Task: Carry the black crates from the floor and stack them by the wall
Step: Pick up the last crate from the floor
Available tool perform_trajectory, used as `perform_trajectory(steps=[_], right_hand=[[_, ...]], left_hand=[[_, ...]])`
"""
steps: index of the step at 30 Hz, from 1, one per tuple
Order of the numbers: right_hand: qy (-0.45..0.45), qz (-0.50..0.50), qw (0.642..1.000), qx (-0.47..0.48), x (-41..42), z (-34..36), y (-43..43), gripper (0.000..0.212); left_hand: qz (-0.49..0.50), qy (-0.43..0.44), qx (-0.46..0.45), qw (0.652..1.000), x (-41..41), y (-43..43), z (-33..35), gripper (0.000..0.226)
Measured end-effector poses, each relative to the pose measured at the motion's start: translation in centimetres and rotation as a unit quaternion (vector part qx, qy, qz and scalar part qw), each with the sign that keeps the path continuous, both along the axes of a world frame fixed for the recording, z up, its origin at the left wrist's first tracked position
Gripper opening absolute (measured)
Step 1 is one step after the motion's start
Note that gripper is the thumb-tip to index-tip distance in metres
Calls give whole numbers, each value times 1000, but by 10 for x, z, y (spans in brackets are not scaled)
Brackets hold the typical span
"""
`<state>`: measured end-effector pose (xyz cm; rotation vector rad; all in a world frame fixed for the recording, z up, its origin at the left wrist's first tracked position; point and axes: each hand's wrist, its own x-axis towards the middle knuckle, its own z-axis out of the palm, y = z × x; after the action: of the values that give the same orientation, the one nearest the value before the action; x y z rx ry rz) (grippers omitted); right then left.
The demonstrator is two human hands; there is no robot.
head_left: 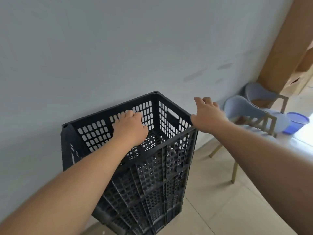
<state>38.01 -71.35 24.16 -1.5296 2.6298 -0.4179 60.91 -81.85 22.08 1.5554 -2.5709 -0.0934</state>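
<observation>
1. Held left hand [130, 128] over top black crate [177, 145], fingers apart at its perforated far side.
2. Held right hand [207, 116] beside its right rim, fingers apart, empty.
3. Stacked by wall [118, 48]: rigid rectangular plastic lattice.

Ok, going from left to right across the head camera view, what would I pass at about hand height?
Stack of black perforated plastic crates against the wall → right hand, open beside the top crate's right corner → nearer pale blue chair with wooden legs → blue plastic bucket.
</observation>
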Motion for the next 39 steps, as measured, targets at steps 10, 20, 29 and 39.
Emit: perform_trajectory(steps=[10,20,29,39], right_hand=[[-17,-182,983,-13,-87,1,193,60],[1,-413,910,28,-179,-15,487,66],[-59,-581,806,94,-201,-53,732,65],[-139,-707,683,117,-226,-104,888,67]], left_hand=[[-230,-13,-46,972,-163,124,20,52],[-433,-34,-39,900,-370,388,9,56],[-607,-46,-8,793,-464,650,-27,55],[-725,-106,17,680,-545,819,-78,55]])
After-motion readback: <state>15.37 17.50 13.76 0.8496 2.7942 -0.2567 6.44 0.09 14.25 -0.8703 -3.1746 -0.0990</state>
